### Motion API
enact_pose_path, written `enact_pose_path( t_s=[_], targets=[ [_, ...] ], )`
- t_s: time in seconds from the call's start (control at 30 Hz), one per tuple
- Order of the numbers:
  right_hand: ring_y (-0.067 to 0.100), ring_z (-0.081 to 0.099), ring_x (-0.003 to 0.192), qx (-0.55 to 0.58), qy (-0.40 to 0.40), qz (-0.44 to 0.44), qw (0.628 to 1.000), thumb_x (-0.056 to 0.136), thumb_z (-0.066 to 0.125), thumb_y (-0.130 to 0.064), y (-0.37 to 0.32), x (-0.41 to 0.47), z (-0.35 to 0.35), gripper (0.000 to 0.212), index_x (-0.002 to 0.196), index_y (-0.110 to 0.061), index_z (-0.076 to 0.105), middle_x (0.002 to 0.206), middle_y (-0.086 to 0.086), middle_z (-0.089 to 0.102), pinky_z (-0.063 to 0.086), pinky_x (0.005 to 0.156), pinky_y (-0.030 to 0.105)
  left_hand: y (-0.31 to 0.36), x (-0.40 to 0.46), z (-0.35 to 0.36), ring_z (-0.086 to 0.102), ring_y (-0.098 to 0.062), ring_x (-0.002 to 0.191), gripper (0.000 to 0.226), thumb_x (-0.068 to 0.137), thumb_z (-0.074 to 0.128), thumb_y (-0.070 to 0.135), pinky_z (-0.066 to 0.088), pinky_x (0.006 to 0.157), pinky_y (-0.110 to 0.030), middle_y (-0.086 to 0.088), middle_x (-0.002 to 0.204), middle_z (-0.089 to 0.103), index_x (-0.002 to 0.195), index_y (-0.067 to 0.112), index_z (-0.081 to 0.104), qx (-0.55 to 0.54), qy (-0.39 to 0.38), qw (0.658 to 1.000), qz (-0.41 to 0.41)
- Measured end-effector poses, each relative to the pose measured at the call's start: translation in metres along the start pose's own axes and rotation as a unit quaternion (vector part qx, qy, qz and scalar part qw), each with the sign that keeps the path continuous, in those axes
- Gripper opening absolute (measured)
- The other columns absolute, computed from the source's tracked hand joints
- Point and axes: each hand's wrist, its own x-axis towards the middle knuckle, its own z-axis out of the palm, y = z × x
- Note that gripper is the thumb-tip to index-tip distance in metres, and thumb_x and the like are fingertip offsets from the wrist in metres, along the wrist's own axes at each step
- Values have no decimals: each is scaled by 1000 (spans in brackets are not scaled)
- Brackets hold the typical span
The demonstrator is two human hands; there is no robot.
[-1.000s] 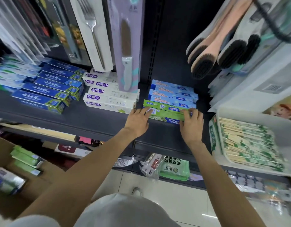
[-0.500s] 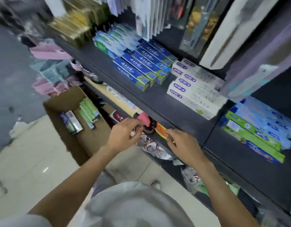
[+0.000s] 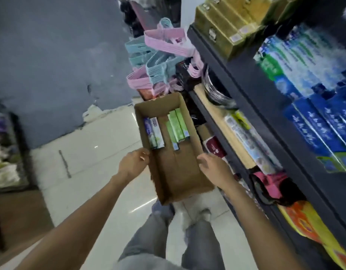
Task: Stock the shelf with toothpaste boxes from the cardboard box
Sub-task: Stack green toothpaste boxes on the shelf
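Presently my left hand (image 3: 134, 164) hangs at the left wall of the carton (image 3: 191, 184), fingers loosely curled with nothing between them; whether the fingertips touch the cardboard rim I cannot tell. My right hand (image 3: 214, 169) sits over the carton's right wall, fingers relaxed and pointing inward, also holding nothing.

Inside the carton, toward its far end, lie two groups of toothpaste boxes. The blue-and-white boxes (image 3: 153, 132) lie along the left wall, side by side. The green boxes (image 3: 177, 127) lie to their right, also lengthwise, with bare cardboard floor between the two groups. The near half of the carton floor shows only cardboard.

The carton stands on the tiled floor (image 3: 94, 152), just beside the dark shelf (image 3: 252, 78) on my right. On that shelf's upper level sit blue toothpaste packs (image 3: 324, 125), blurred, with gold boxes (image 3: 228, 22) further along. The lower level carries mixed goods too blurred to identify. Beyond the carton's far end are pink and blue hangers (image 3: 158, 61). My legs in grey trousers (image 3: 187, 240) show below the carton.
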Motion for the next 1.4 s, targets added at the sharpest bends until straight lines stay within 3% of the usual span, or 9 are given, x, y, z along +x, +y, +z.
enact_pose_path(
  t_s=[0.17,0.27,0.43,0.67,0.9,1.1,1.23,1.33,1.4],
  targets=[
    [25,48,120,4,8,44,999,92,54,-23,3,118,51,37,127,-15,53,130,6,53,40,100,38,-50,86,21,59,-12,92,34,90,57,34,49,84,-31,5,116,63,123,25,53,-45,19,997,-66],
    [26,42,127,-24,15,51,998,92,54,-28,16,184,91,46,135,-14,45,137,6,46,35,107,41,-70,140,50,58,-16,104,50,90,58,38,48,86,-33,0,127,55,135,21,44,-62,51,992,-94],
    [26,47,120,-67,42,72,994,92,52,-23,39,282,160,44,134,-11,47,137,9,45,40,100,37,-90,217,90,54,-20,114,63,87,62,40,47,89,-35,-4,135,50,141,19,36,-139,110,975,-130],
    [41,16,138,-157,28,122,980,89,59,-25,65,386,221,65,144,-16,26,154,20,8,27,106,52,-116,258,108,58,-4,86,37,91,61,22,39,61,-6,10,108,62,127,25,57,-254,114,954,-109],
    [35,39,111,-137,81,198,967,76,69,-50,62,421,228,108,150,-11,1,127,23,45,34,95,41,-125,263,104,58,5,84,28,88,64,18,40,64,-9,16,98,63,115,28,64,-294,99,945,-106],
    [42,37,122,-150,19,192,970,80,70,-41,57,421,242,108,148,-31,-13,145,21,20,39,98,51,-127,262,104,58,4,82,25,89,62,19,39,58,-5,22,96,61,111,31,62,-300,93,944,-105],
    [42,37,124,-56,-4,212,976,76,73,-36,56,411,233,106,147,-39,-6,146,19,21,39,98,50,-125,262,102,61,-10,89,31,89,63,19,42,63,-12,9,111,66,119,25,63,-288,89,947,-109],
    [31,45,123,186,9,227,956,74,75,-26,40,385,216,101,147,-37,6,144,11,33,42,101,44,-118,258,95,56,-12,105,48,87,65,29,47,81,-25,1,129,57,133,25,52,-200,85,968,-122],
    [11,53,109,356,-7,212,910,78,73,-17,18,353,189,90,146,-32,17,134,-3,46,47,89,27,-106,253,84,45,-18,124,64,86,65,36,42,97,-34,-4,140,45,142,22,38,-162,113,972,-124]
  ],
)
